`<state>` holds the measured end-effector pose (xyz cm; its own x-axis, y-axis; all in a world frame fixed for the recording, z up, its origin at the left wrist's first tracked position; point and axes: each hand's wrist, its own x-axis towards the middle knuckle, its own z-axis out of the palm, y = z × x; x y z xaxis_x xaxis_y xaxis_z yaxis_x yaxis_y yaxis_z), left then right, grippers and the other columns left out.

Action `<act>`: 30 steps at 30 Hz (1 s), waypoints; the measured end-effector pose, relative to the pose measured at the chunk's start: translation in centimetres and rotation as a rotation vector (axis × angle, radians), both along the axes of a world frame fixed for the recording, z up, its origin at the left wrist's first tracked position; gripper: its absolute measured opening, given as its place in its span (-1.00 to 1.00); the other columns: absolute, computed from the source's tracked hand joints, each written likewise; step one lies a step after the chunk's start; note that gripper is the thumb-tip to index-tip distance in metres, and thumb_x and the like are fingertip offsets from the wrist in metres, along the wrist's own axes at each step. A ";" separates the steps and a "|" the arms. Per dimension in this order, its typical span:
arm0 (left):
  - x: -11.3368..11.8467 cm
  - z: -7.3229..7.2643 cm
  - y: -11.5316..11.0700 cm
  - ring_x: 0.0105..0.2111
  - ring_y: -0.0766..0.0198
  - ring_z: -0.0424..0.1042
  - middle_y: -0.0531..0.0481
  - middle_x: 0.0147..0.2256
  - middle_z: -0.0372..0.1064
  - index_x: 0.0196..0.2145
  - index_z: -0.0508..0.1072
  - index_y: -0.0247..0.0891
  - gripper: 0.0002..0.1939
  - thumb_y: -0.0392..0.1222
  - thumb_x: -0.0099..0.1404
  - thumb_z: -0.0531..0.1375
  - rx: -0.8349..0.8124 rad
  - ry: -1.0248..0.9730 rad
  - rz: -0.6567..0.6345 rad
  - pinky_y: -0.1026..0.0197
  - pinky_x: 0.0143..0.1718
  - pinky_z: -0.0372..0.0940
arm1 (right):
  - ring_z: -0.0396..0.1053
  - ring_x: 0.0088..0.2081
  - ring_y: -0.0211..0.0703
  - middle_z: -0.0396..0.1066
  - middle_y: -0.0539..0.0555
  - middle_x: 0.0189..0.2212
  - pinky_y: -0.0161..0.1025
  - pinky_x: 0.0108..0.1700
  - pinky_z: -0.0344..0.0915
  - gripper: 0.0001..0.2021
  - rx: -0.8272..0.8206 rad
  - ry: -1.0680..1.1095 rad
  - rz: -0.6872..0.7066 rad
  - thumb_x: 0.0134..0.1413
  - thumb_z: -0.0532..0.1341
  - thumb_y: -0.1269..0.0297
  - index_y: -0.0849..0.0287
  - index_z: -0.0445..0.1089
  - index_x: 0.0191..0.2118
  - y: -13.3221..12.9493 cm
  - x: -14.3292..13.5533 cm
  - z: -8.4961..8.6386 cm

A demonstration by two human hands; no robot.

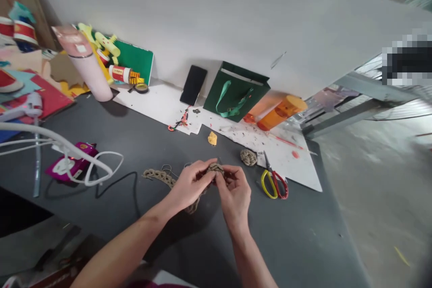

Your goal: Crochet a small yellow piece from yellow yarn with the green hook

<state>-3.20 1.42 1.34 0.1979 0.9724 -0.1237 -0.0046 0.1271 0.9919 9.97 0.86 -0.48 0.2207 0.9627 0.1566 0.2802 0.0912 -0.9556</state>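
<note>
Both hands meet over the grey table, pinching one brown braided cord piece (216, 168) between them. My left hand (194, 182) has its thumb and fingers closed on the piece's left side. From the right, my right hand (234, 186) grips the same piece with bent fingers. A longer braided strip (160, 175) lies to the left and partly under my left hand. Beyond my right hand rests a round knotted cord bundle (249, 157). Scissors (275, 184) with one yellow and one red handle lie to its right.
A dark green gift bag (236, 92), a phone (193, 85) and an orange container (281, 112) stand along the wall. At left are a pink bottle (88, 69), white cable loops (97, 166), a purple device (72, 162) and a glue gun (33, 105). A yellow lump (212, 138) sits ahead.
</note>
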 end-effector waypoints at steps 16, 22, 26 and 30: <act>-6.9 0.6 0.5 -0.21 0.18 0.46 -0.12 -0.20 0.48 0.11 0.51 -0.29 -0.61 -0.15 0.40 0.12 0.035 0.116 0.064 0.15 -0.14 0.38 | 0.36 -0.48 -0.22 0.46 0.03 -0.36 -0.26 -0.39 0.41 -0.82 0.227 -0.391 0.412 0.13 0.16 0.47 0.10 0.47 -0.22 3.2 -4.1 2.8; -7.8 -0.2 0.7 -0.04 0.10 0.48 -0.17 -0.02 0.54 0.12 0.52 -0.26 -0.56 -0.02 0.39 0.17 -0.140 -0.065 0.176 0.07 0.03 0.35 | 0.43 -0.51 -0.22 0.50 0.01 -0.46 -0.31 -0.45 0.41 -0.89 0.058 -0.270 0.387 0.08 0.20 0.38 0.14 0.47 -0.27 4.0 -5.4 2.6; -7.7 -0.8 0.6 -0.14 0.16 0.46 -0.11 -0.16 0.47 0.13 0.52 -0.24 -0.54 -0.01 0.34 0.23 -0.087 -0.079 0.176 0.11 -0.04 0.37 | 0.46 -0.49 -0.20 0.51 0.01 -0.47 -0.29 -0.42 0.43 -0.92 0.015 -0.233 0.328 0.07 0.21 0.34 0.13 0.46 -0.31 4.3 -5.8 2.3; -7.1 -1.4 0.8 -0.15 0.20 0.43 -0.08 -0.15 0.39 0.15 0.50 -0.22 -0.53 -0.11 0.29 0.26 -0.039 -0.103 0.218 0.15 -0.05 0.35 | 0.47 -0.47 -0.18 0.50 0.02 -0.46 -0.28 -0.40 0.44 -0.95 0.004 -0.211 0.302 0.07 0.21 0.31 0.12 0.42 -0.33 4.5 -6.0 1.9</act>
